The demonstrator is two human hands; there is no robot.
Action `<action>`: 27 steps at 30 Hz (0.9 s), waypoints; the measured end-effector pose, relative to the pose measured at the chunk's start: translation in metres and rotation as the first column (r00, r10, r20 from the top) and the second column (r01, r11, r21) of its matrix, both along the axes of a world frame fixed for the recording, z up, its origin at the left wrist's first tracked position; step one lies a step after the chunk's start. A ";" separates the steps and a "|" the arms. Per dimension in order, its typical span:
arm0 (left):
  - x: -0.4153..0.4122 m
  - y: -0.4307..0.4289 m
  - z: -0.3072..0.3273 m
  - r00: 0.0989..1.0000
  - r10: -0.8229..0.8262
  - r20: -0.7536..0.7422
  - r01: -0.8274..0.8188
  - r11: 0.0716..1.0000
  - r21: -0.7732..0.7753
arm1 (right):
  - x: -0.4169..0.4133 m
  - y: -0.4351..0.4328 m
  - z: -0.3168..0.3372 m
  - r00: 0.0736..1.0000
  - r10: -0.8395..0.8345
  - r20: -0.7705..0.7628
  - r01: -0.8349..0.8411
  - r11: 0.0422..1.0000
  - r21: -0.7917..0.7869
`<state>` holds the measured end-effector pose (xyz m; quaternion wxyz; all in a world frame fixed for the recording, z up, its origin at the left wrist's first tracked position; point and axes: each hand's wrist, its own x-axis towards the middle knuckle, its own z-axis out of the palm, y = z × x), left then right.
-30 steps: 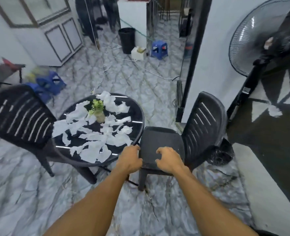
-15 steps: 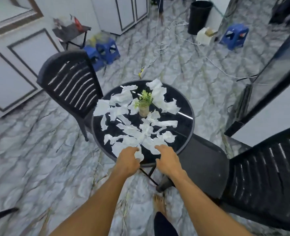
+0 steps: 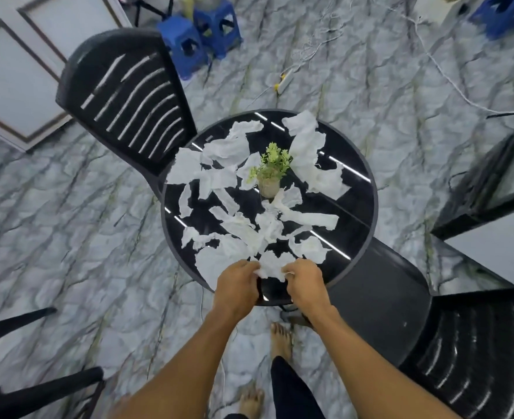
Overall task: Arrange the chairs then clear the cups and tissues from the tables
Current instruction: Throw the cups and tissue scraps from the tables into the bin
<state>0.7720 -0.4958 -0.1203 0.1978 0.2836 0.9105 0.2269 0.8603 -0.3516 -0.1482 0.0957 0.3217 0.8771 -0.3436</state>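
Observation:
A round black glass table [image 3: 358,189] is strewn with several torn white tissue pieces [image 3: 307,152]. At its near edge my left hand [image 3: 237,285] and my right hand [image 3: 305,282] both pinch one crumpled white tissue [image 3: 272,267] between them. A small potted green plant [image 3: 270,173] stands at the table's middle. One black slatted chair [image 3: 128,95] is tucked in at the table's far left. Another black chair [image 3: 400,322] sits at the near right, its seat partly under the table. No cups are in view.
Blue plastic stools [image 3: 198,40] stand beyond the far chair, and a further blue stool [image 3: 503,13] at the top right. White cables [image 3: 449,83] trail over the marble floor. Part of a third black chair [image 3: 17,388] shows at the bottom left. My bare feet [image 3: 281,340] stand below the table.
My hands left the right chair's seat and moved to the table's near edge, where they now pinch a tissue. The view swung from the chair to over the table.

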 end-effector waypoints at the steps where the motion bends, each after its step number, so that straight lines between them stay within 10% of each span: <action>1: -0.002 0.008 0.004 1.000 0.009 -0.015 -0.008 0.999 0.037 | 0.003 0.001 0.003 0.999 -0.034 -0.042 0.032 0.999 -0.031; 7: -0.027 0.050 0.006 0.995 0.097 -0.013 -0.095 0.989 0.111 | 0.015 0.023 0.009 0.969 -0.129 -0.211 0.136 0.990 0.023; 14: -0.035 0.061 -0.003 0.993 0.098 0.070 -0.096 0.995 -0.034 | 0.007 0.046 -0.001 0.992 -0.123 -0.027 0.122 0.992 -0.020; 27: -0.063 0.068 0.005 0.987 0.158 0.021 -0.160 0.971 0.178 | -0.006 0.031 -0.001 0.984 -0.174 -0.041 0.173 0.985 -0.024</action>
